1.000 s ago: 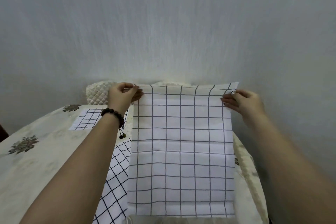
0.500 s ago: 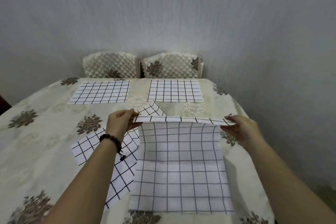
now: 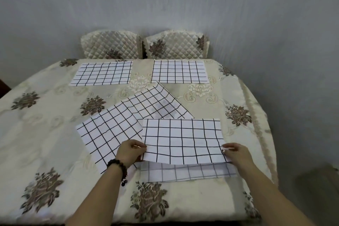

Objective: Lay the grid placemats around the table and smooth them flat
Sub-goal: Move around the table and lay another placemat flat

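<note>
I hold a white placemat with a black grid [image 3: 183, 139] by its near corners, folded back over itself so a shaded lower layer shows beneath it. My left hand [image 3: 130, 152] pinches its near left corner and my right hand [image 3: 236, 154] pinches its near right corner. To the left, a loose heap of grid placemats [image 3: 117, 126] lies askew across the middle of the table. Two more placemats lie flat at the far side, one at the left [image 3: 102, 73] and one at the right [image 3: 179, 72].
The table carries a cream tablecloth with brown flowers [image 3: 40, 145]. Two quilted chair backs [image 3: 111, 45] [image 3: 176, 45] stand behind the far edge, against a grey wall. The table's right edge drops off close to my right arm.
The mat hung upright in front of me one second ago. Both hands have brought its top edge down and toward me, so it now lies doubled over on the table.
</note>
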The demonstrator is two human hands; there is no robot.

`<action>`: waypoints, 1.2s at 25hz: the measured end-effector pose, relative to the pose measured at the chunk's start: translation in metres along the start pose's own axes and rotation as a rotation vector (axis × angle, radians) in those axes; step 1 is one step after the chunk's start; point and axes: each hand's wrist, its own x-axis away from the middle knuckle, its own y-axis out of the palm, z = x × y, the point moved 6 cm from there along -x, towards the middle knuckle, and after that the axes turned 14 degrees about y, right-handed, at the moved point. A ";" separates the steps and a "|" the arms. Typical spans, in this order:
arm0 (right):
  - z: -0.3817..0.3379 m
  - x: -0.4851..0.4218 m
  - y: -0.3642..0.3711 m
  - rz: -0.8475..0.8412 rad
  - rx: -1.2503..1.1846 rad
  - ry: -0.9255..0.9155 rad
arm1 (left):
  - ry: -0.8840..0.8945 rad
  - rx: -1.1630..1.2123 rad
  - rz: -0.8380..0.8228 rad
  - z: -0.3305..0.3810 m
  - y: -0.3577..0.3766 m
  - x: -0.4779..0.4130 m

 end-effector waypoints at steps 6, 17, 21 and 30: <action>0.024 0.008 -0.001 0.110 0.193 -0.031 | 0.025 -0.208 -0.102 -0.025 0.012 0.022; 0.031 0.001 -0.007 0.162 0.143 0.134 | -0.216 0.137 0.132 -0.049 0.009 0.036; 0.034 -0.001 -0.001 0.089 0.145 0.170 | -0.229 0.016 0.096 -0.046 0.016 0.038; 0.047 0.015 -0.012 0.080 0.135 0.145 | -0.182 -0.127 0.097 -0.047 0.009 0.045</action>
